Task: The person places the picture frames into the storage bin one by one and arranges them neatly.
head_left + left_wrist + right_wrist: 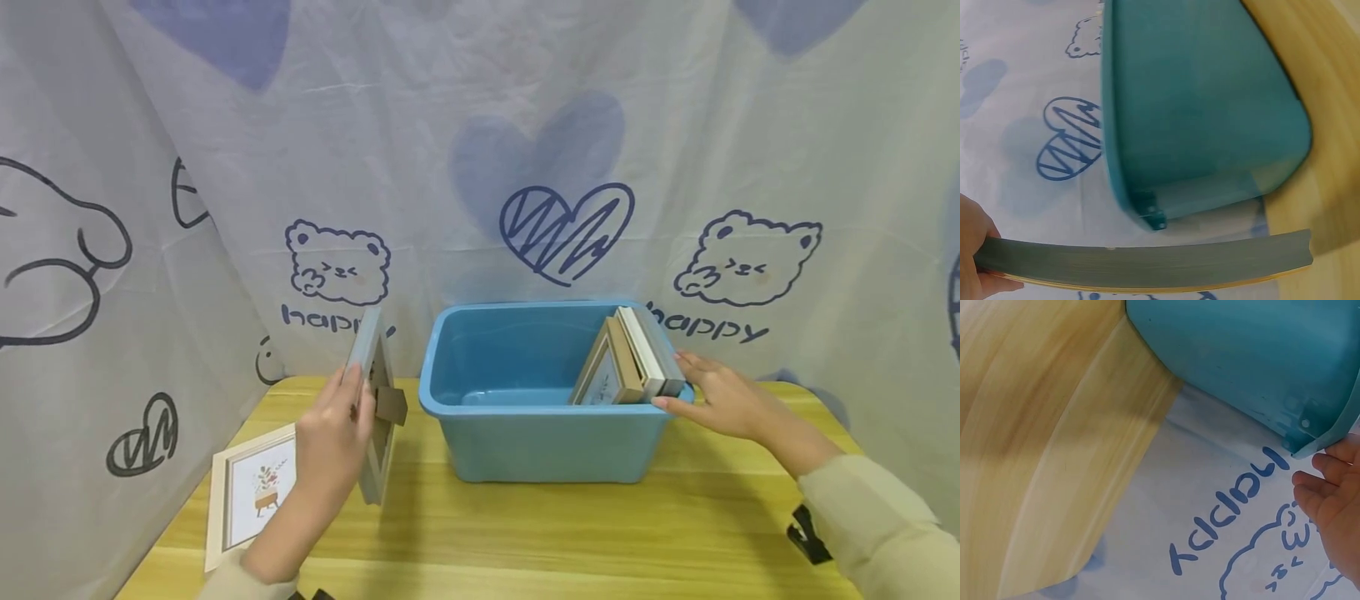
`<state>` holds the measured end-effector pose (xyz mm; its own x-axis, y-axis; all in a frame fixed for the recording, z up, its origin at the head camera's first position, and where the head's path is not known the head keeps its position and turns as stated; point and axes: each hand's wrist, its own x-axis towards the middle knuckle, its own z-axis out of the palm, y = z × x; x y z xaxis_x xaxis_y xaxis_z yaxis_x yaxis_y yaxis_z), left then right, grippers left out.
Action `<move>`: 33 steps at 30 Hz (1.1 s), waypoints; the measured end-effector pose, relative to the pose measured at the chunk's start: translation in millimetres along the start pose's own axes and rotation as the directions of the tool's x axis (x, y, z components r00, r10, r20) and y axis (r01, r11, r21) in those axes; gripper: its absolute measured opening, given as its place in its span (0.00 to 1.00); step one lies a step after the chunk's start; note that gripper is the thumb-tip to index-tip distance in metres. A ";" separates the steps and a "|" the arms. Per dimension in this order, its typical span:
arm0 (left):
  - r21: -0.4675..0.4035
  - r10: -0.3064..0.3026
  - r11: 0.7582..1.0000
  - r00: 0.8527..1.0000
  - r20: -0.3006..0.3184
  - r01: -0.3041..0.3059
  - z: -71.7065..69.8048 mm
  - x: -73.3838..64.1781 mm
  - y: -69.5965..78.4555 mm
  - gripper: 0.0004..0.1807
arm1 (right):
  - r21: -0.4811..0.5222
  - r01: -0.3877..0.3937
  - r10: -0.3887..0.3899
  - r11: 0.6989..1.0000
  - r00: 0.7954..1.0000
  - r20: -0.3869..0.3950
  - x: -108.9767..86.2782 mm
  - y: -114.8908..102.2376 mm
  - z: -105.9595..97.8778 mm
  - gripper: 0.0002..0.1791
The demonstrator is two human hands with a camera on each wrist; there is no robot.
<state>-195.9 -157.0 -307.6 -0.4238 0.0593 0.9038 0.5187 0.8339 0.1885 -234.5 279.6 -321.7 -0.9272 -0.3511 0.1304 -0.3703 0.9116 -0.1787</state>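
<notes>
My left hand (333,437) grips a picture frame (366,337) by its edge, left of a blue plastic bin (547,450). The held frame stands on edge above the table, its brown prop leg (391,406) facing the bin. In the left wrist view its grey side (1147,265) runs across below the bin. My right hand (723,400) touches the bin's right rim with relaxed fingers, thumb near the front corner. Inside the bin, against the right wall, lean several frames: a tan one (627,367) in front of white and grey ones (658,354).
A cream picture frame (219,500) with a plant print lies flat at the table's left, partly behind my left forearm. The wood-grain table (510,533) holds the bin. A printed white curtain (420,108) hangs behind and at both sides.
</notes>
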 end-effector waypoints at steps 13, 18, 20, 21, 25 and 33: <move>-0.003 -0.033 0.999 0.996 -0.083 0.033 -15.2 37.0 6.5 0.12 | -0.010 -0.017 0.017 1.000 1.000 0.022 2.9 -3.0 -3.7 0.46; -0.036 -0.046 0.999 0.991 -0.129 0.041 -18.8 51.2 11.6 0.12 | -0.015 -0.017 0.018 1.000 1.000 0.021 2.8 -2.9 -4.1 0.46; -0.040 -0.050 0.998 0.988 -0.143 0.045 -20.1 56.2 14.1 0.12 | -0.019 -0.009 0.009 1.000 1.000 0.016 2.4 -2.6 -4.1 0.46; -0.042 -0.052 0.998 0.987 -0.150 0.046 -20.6 58.7 15.3 0.12 | -0.024 -0.005 0.005 1.000 1.000 0.014 2.2 -2.6 -4.0 0.46; -0.056 -0.060 0.997 0.983 -0.173 0.051 -21.1 67.3 21.2 0.12 | -0.035 0.001 0.000 0.999 1.000 0.012 1.2 -1.9 -3.8 0.46; -0.109 -0.075 0.992 0.983 -0.166 0.058 -12.5 77.6 37.4 0.12 | -0.053 0.004 -0.003 0.999 1.000 0.019 0.6 -1.4 -2.4 0.47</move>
<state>-200.1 -128.0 -225.6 -0.3329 -0.0954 0.9381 0.5712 0.7711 0.2811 -234.5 278.6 -319.1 -0.9272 -0.3574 0.1122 -0.3701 0.9204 -0.1262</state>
